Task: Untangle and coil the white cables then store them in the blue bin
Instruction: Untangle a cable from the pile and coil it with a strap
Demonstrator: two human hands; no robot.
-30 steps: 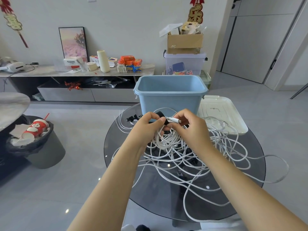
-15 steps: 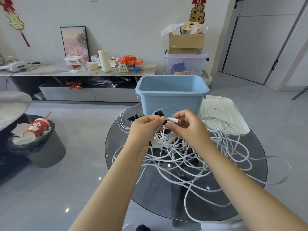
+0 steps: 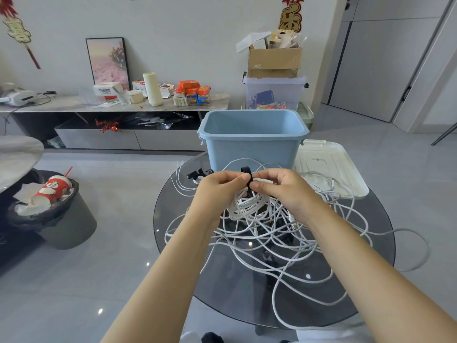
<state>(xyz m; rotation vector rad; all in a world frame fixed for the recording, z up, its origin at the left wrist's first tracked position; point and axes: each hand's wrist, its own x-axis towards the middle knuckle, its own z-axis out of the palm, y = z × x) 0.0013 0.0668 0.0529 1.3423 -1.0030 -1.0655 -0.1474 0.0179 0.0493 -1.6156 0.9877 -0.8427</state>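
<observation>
A white box [image 3: 106, 89] on the long sideboard [image 3: 74, 106], at about ten o'clock from the blue bin [image 3: 252, 142], carries the brand "Panasonic" in dark letters on its front; the smaller print beneath is too fine to read. On the wall at about twelve o'clock above the bin, a gold and red hanging ornament [image 3: 290, 19] shows the Chinese character "乐". A second hanging ornament [image 3: 17, 30] at the far upper left bears gold characters too blurred to read. Print on the orange packets [image 3: 194, 87] on the sideboard is illegible.
</observation>
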